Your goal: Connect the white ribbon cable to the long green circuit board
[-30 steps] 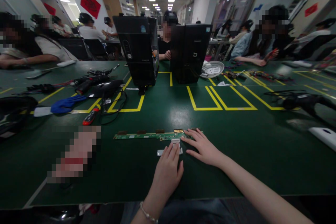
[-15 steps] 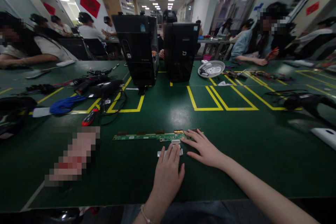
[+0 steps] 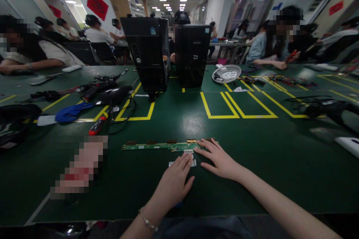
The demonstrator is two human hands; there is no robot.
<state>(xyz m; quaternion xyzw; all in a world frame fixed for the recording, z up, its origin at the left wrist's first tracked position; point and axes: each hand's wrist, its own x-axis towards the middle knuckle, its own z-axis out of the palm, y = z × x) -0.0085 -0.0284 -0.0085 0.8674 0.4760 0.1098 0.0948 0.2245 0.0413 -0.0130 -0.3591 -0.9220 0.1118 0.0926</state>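
A long, narrow green circuit board lies flat on the green table in front of me. From its near edge a white ribbon cable comes toward me. My left hand rests over that cable, palm down, fingers stretched out, their tips just short of the white connector; they hide part of the cable. My right hand lies with its fingers spread on the right end of the board, the thumb apart on the table side.
A red and black screwdriver, a blue glove and tangled black cables lie to the left. Two black computer towers stand at the back, beside a white basket. Other people sit around the table.
My left hand has turned, its wrist swinging left and its fingers now angled to the right over the cable. My right hand and the board keep their places.
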